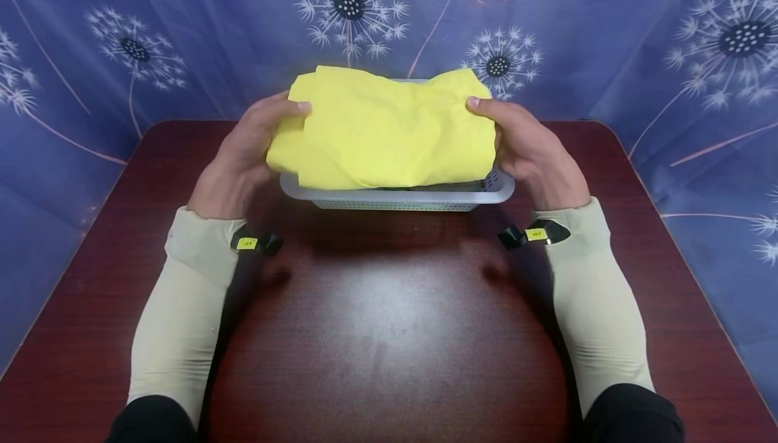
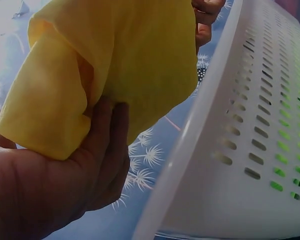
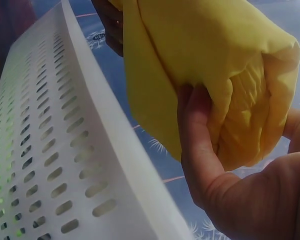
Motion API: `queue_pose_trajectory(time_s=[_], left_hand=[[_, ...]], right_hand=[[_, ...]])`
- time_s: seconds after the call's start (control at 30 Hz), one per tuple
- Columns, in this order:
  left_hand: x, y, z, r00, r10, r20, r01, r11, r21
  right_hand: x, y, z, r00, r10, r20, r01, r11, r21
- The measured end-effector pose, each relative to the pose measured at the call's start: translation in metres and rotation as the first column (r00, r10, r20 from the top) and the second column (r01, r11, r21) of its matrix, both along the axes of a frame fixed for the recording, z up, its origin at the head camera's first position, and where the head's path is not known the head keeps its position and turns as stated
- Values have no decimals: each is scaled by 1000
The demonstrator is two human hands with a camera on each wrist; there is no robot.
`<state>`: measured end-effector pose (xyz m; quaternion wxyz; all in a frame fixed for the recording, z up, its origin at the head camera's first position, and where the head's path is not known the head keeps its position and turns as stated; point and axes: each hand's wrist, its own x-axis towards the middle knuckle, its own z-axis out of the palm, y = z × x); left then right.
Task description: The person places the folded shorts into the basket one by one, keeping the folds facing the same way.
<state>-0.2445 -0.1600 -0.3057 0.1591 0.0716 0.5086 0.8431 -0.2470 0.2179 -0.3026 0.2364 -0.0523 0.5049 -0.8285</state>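
Observation:
A folded yellow cloth (image 1: pixel 395 129) is held by its two ends above a pale plastic basket (image 1: pixel 398 197). My left hand (image 1: pixel 246 146) grips the left end, thumb on top and fingers underneath. On the other end, my right hand (image 1: pixel 529 142) grips it the same way. In the left wrist view the cloth (image 2: pixel 155 65) hangs in loose layers over the fingers, beside the slotted basket wall (image 2: pixel 220 195). From the right wrist the cloth (image 3: pixel 190 45) shows bunched folds at its end, above the rim. Most of the basket's inside is hidden under the cloth.
The basket stands at the far side of a dark reddish wooden table (image 1: pixel 389 328). Behind and around the table hangs a blue curtain (image 1: pixel 231 24) with a dandelion print. Something green shows through the basket slots (image 2: pixel 280 172).

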Motion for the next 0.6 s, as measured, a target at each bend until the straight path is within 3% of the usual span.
queue_pose_trajectory(time_s=[0.17, 0.6], left_hand=[[-5, 0, -3, 1000, -11, -20, 12, 999, 48], [-22, 1, -15, 999, 29, -41, -28, 999, 36]], right_hand=[[-5, 1, -2, 1000, 18, 15, -17, 999, -41], [-19, -4, -13, 995, -86, 53, 87, 996, -13]])
